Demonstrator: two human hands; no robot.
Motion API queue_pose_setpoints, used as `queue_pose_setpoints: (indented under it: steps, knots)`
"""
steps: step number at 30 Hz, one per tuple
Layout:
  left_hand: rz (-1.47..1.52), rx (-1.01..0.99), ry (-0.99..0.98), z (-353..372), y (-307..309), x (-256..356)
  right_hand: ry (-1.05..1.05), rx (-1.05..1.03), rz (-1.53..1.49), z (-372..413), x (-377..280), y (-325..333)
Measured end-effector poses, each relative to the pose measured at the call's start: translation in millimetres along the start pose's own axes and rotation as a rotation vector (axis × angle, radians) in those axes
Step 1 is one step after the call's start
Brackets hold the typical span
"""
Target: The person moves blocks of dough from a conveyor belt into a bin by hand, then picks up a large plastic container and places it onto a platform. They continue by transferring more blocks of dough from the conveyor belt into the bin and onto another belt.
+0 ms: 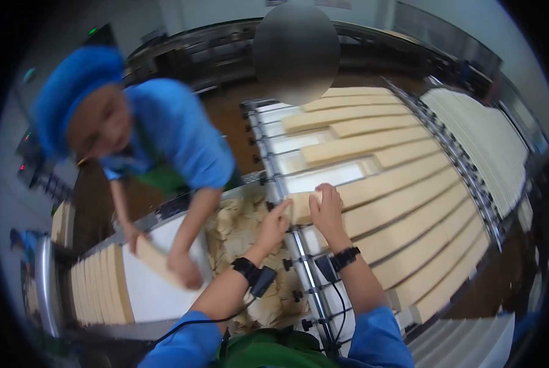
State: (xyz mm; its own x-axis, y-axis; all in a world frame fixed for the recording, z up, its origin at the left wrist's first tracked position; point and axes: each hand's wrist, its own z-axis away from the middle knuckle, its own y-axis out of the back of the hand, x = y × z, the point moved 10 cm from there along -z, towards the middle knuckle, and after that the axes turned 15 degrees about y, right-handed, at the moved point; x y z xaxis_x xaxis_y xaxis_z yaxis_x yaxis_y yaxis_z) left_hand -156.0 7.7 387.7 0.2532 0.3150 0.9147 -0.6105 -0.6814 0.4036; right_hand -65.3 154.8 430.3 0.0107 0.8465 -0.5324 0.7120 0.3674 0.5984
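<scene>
Both hands worked at the near-left edge of the conveyor (289,142). The left hand (274,224) and right hand (328,211) were closed on one short wafer piece (300,207), fingers pinching it from either side. The piece sat just over the conveyor's left rail, at the end of a long strip.

Long wafer strips (409,208) lay side by side across the conveyor, slanting away to its far right. Each wrist carried a black band (245,268) with a cable.

A bin of broken wafer scraps (240,227) sat just left of the conveyor, below the left hand. Further left of the conveyor, a co-worker in blue leaned over a white table (158,294). The co-worker's hand (185,270) gripped a wafer slab (153,257). Stacked slabs (99,285) stood on edge at the table's side away from the conveyor.
</scene>
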Motion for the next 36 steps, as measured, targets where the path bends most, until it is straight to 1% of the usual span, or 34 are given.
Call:
queue_pose_setpoints:
  steps: [1, 3, 5, 6, 7, 8, 10, 11, 12, 13, 14, 16, 17, 18, 20, 22, 24, 25, 26, 27, 28, 30, 31, 32, 33, 34, 36]
  knots:
    - [-0.004, 0.031, 0.057, 2, 7, -8, 0.036, -0.025, -0.046, 2, -20, -13]
    - [0.14, 0.089, -0.001, 25, 28, 5, 0.32, -0.093, 0.205, 7, -68, -33]
    - [0.151, 0.057, 0.058, 51, 47, 4, 0.321, -0.128, 0.393, 17, -59, -55]
    - [0.114, 0.066, 0.022, 65, 58, -3, 0.185, -0.188, 0.337, 14, -52, -57]
    - [0.077, 0.076, -0.014, 78, 69, -11, 0.255, -0.136, 0.382, 15, -60, -56]
    - [0.071, 0.167, 0.002, 90, 92, -23, 0.323, -0.081, 0.424, 16, -69, -54]
    - [-0.257, 0.348, -0.425, 139, 124, -2, 0.244, -0.177, 0.375, 4, -84, -55]
    - [-0.276, 0.421, -0.392, 156, 150, -9, 0.205, -0.241, 0.395, 0, -82, -61]
    - [-0.121, 0.319, -0.187, 164, 171, -31, 0.163, -0.303, 0.422, -2, -74, -70]
    - [0.048, 0.216, 0.006, 176, 185, -57, 0.241, -0.251, 0.441, -4, -73, -74]
    - [0.045, 0.277, 0.022, 194, 203, -70, 0.314, -0.191, 0.459, -2, -67, -77]
    - [0.109, 0.426, 0.257, 226, 245, -124, 0.375, -0.175, 0.538, 1, -56, -81]
    - [0.167, 0.505, 0.297, 245, 262, -143, 0.335, -0.17, 0.561, 0, -61, -79]
    - [0.171, 0.543, 0.308, 262, 277, -155, 0.289, -0.168, 0.586, 1, -67, -76]
    - [0.2, 0.666, 0.355, 299, 306, -181, 0.075, -0.187, 0.459, 0, -40, -77]
    - [0.212, 0.737, 0.367, 329, 329, -197, 0.114, -0.255, 0.878, -3, -103, -48]
    - [0.222, 0.822, 0.395, 360, 354, -209, -0.139, -0.316, 0.722, 3, -41, -69]
    - [0.223, 0.847, 0.399, 372, 365, -217, -0.117, -0.32, 0.71, 0, -84, -70]
    - [0.178, 0.911, 0.463, 388, 377, -230, -0.079, -0.318, 0.592, -3, -164, -55]
    - [0.136, 0.969, 0.528, 402, 388, -245, -0.045, -0.317, 0.479, -4, -214, -52]
    - [0.146, 0.98, 0.535, 413, 398, -268, -0.03, -0.324, 0.48, -4, -221, -67]
    - [-0.355, 1.246, 0.759, 456, 425, -294, 0.109, -0.094, 0.136, 5, -228, -91]
    - [-0.344, 1.245, 0.767, 465, 435, -296, 0.088, -0.536, 0.678, 5, -187, -146]
    - [-0.355, 1.294, 0.933, 484, 450, -305, 0.133, -0.587, 0.584, 11, -164, -182]
    - [-0.367, 1.34, 1.1, 504, 463, -311, 0.179, -0.626, 0.451, 23, -177, -214]
    - [-0.365, 1.343, 1.109, 511, 474, -311, 0.223, -0.679, 0.319, 36, -196, -244]
    - [-0.243, 1.149, 1.231, 514, 494, -334, 0.295, -0.798, 0.174, 63, -233, -301]
